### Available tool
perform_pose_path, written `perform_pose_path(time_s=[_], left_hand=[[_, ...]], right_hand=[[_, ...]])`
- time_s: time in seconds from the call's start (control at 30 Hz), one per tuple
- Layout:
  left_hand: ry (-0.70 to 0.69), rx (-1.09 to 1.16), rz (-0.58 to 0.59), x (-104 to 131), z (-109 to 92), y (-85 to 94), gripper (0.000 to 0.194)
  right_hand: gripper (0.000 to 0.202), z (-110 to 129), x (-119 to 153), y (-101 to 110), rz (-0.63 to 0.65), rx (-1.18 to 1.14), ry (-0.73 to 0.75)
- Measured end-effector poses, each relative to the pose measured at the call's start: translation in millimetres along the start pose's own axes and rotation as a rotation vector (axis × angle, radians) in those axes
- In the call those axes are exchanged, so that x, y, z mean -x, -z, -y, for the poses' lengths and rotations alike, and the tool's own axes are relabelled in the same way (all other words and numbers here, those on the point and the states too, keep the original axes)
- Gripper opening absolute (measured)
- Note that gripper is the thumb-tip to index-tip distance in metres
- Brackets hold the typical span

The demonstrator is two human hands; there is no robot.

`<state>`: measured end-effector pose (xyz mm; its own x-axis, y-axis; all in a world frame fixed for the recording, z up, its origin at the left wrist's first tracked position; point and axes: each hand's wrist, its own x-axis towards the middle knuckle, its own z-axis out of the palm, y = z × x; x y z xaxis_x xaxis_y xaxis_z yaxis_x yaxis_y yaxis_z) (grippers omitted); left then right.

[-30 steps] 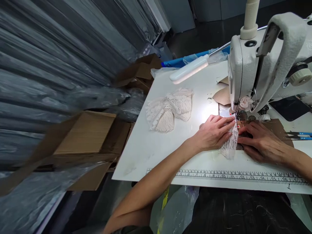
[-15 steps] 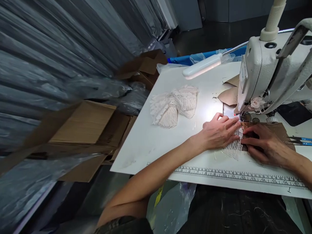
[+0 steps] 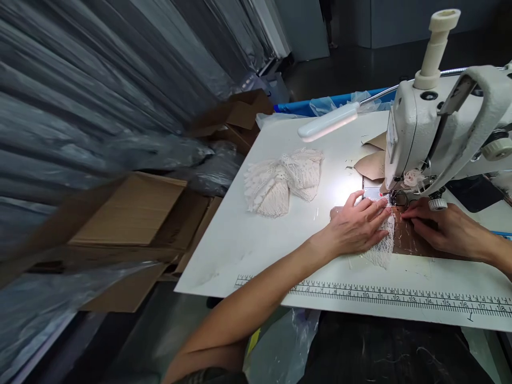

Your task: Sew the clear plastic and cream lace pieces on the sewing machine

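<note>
My left hand [image 3: 360,223] lies flat with fingers stretched over a strip of white lace [image 3: 380,253] just in front of the needle of the white sewing machine [image 3: 410,128]. Close to the presser foot, on its right side, my right hand [image 3: 448,229] has thumb and forefinger pinched together; what is between them is too small to make out. Under both hands and the lace lies a flat brown sheet [image 3: 420,245] with loose threads on it. A bunched pile of white lace [image 3: 284,181] rests on the table to the left.
A white lamp [image 3: 330,122] on a bendable neck hangs over the white table [image 3: 224,256], which has a printed ruler [image 3: 384,296] along its front edge. Tan pieces [image 3: 371,165] lie left of the machine head. Cardboard boxes [image 3: 128,213] stand beyond the table's left edge.
My right hand has moved up beside the presser foot and pinched its fingertips. The brown sheet now shows left of my left hand too. Scissors at the right are mostly covered. The view shifted slightly.
</note>
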<state>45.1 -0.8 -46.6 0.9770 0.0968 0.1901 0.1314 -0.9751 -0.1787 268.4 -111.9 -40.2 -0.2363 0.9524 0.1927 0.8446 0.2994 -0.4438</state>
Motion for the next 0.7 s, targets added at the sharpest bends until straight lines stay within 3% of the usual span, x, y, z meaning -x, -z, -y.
perform_pose_path(time_s=[0.23,0.7], left_hand=[[0.031,0.102,-0.047,3.5,2.6,-6.6,0.047],[0.047,0.185,-0.002,4.9,5.4,-5.6,0.045]], right_hand=[[0.034,7.9,12.2,-23.9,-0.096,0.081,0.186],[0.031,20.5,11.2,-25.2,-0.080,0.302,0.191]])
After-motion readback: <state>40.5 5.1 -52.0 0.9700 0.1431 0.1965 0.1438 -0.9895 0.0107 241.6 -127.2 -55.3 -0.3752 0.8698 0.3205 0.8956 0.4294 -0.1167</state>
